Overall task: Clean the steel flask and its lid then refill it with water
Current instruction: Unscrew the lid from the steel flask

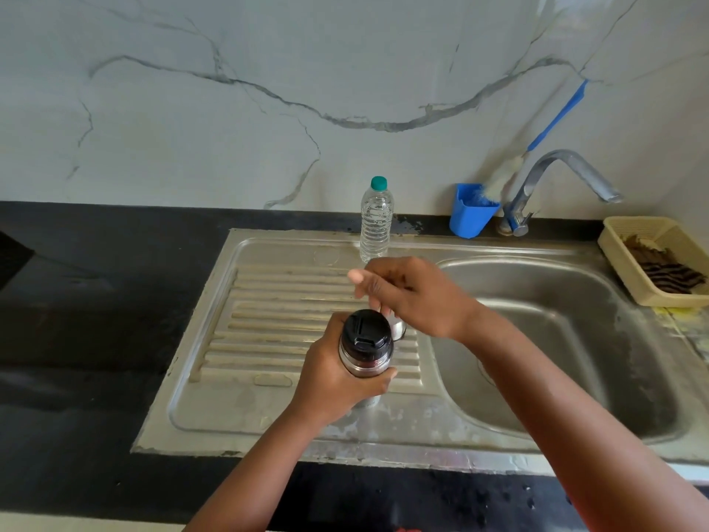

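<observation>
Nearest you, your left hand (337,374) wraps its fingers around the steel flask (364,353), holding it upright above the ribbed draining board (268,324) of the sink (556,339). The flask's black stopper (367,329) (a flip-top style) is in place on its neck. Just beyond and to the right of that hand, your right hand (414,297) hovers with fingers curled downward; a small shiny steel piece (399,327) shows beneath them, beside the flask's top, but you cannot tell whether the fingers grip it. The two hands sit close together, not touching. Past your right hand stands a clear plastic water bottle (376,220) with a green cap. Farther right are a blue cup (471,213) holding a brush, the tap (556,178), and a cream basket (652,259).
</observation>
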Motion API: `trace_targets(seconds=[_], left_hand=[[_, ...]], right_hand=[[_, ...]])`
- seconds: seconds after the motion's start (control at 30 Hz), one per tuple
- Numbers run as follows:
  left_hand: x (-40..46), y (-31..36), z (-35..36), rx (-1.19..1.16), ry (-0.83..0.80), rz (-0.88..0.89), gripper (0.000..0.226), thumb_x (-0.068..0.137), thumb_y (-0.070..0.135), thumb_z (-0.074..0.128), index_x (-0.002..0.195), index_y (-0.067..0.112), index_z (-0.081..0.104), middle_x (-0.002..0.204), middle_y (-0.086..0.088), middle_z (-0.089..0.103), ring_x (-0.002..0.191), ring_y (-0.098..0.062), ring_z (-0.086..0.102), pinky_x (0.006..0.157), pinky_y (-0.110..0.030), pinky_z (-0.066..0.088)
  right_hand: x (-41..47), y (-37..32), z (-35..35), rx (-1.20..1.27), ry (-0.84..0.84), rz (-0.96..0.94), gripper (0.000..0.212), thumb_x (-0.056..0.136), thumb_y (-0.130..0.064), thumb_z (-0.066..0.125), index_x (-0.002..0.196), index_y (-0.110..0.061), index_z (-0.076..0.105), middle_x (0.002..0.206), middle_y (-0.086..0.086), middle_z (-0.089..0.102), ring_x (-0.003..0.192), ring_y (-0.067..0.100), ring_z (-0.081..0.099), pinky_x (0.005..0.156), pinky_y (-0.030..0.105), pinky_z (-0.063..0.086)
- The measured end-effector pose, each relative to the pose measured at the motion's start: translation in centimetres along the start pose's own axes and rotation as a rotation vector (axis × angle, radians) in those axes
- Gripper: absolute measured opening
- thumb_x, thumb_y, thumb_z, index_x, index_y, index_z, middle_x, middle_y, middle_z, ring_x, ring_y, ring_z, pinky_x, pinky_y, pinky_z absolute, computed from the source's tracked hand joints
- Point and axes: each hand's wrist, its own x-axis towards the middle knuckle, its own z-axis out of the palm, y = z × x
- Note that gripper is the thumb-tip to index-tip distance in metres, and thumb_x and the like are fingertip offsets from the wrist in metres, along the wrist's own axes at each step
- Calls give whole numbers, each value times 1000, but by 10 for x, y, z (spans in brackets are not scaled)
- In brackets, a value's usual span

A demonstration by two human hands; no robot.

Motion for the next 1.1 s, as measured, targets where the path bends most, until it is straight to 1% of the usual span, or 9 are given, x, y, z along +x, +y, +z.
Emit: trace_targets(seconds=[0.07,0.13,0.23,0.3,0.4,0.47,0.57,1.0,1.1], left_hand=[[-1,1,-1,-10,-5,-21,63,59,32,90,110,39,53,98,10,71,92,-11,70,80,-28,56],[-2,3,-1,-22,-18,-45,57,60,23,89,103,39,55,88,4,71,81,-12,70,72,-32,58],[-2,4,-1,20,-22,-63,60,60,11,90,104,32,54,78,3,69,69,-14,68,61,-34,57],[-3,5,-2,47,-23,-53,63,60,12,90,106,32,53,78,4,68,68,-13,67,59,-32,56],[-5,7,-4,34,-23,-40,61,60,13,88,106,32,53,81,7,69,70,-12,67,61,-28,55],[-7,12,-6,11,-20,-36,61,57,23,87,107,33,54,83,8,70,74,-11,69,64,-29,57],[-14,15,-4,-23,-27,-32,61,55,37,84,109,33,54,88,7,71,81,-12,71,70,-31,59],[-31,11,8,12,8,-30,61,60,41,85,112,33,55,86,10,72,82,-11,72,73,-33,59],[-34,12,10,12,36,-51,61,61,32,88,112,36,55,90,14,71,86,-7,70,74,-29,57]], right_hand=[[-16,-30,-4,-226,-106,-10,59,76,-78,49,85,-22,63,80,-6,61,74,13,59,68,28,49],[-26,-44,4,-628,-148,-17,72,63,-84,40,100,-26,58,91,-8,52,81,16,55,72,33,49],[-31,-43,23,-868,-142,-85,61,80,-69,41,115,-20,50,96,-2,47,77,21,52,68,35,52],[-31,-36,26,-850,-111,-156,50,87,-58,49,119,-19,50,100,-1,50,75,21,53,67,34,50],[-30,-31,23,-762,-93,-221,46,84,-56,56,109,-18,55,88,-5,44,68,21,49,64,33,46],[-29,-30,20,-735,-61,-270,45,80,-58,61,99,-18,57,82,-6,43,63,21,48,59,32,41],[-29,-29,19,-755,-79,-283,46,79,-60,62,97,-18,57,82,-7,46,66,20,50,61,30,37],[-37,-17,17,-691,-194,-405,40,76,-45,71,95,-12,60,86,-1,57,66,22,53,54,29,29],[-36,-15,16,-678,-224,-440,38,73,-42,74,94,-11,63,85,0,58,66,22,53,50,25,28]])
